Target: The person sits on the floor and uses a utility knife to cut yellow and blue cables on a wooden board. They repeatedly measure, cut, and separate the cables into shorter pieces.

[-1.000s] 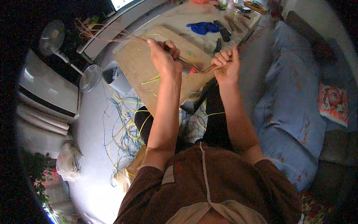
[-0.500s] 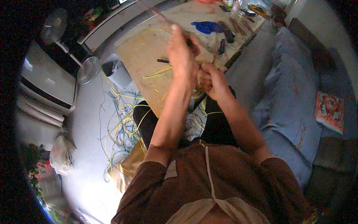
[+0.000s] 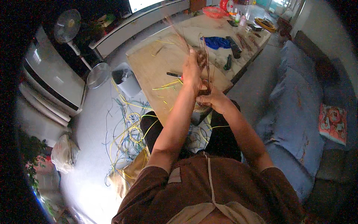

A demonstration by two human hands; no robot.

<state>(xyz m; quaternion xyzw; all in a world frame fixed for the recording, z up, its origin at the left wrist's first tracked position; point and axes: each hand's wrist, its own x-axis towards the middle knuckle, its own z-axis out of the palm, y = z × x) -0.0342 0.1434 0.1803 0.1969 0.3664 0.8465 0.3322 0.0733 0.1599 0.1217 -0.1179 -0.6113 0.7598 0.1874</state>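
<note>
My left hand point(image 3: 191, 71) is closed around a bundle of thin copper wires point(image 3: 179, 35), which fan out upward past the fingers. Closer to my body, my right hand point(image 3: 212, 100) grips copper wires point(image 3: 207, 63) that rise in a narrow loop beside the left hand. Both hands are above a tan board point(image 3: 145, 59) on the table. A black-handled tool point(image 3: 173, 75) with a red part lies on the board, partly hidden by my left wrist. Short yellow wire pieces point(image 3: 166, 86) are scattered next to it.
Yellow and green-blue wires point(image 3: 130, 123) tangle on the floor by my left leg, near a grey bin point(image 3: 128, 84). Farther along the table lie a blue cloth point(image 3: 216, 42), dark tools point(image 3: 234, 46) and a red basket point(image 3: 215, 12). A blue-covered sofa point(image 3: 283, 112) stands right.
The view has shifted, so the table sits lower and farther right. My right hand has turned, and copper wires now stand up from it. My left hand still holds its bundle.
</note>
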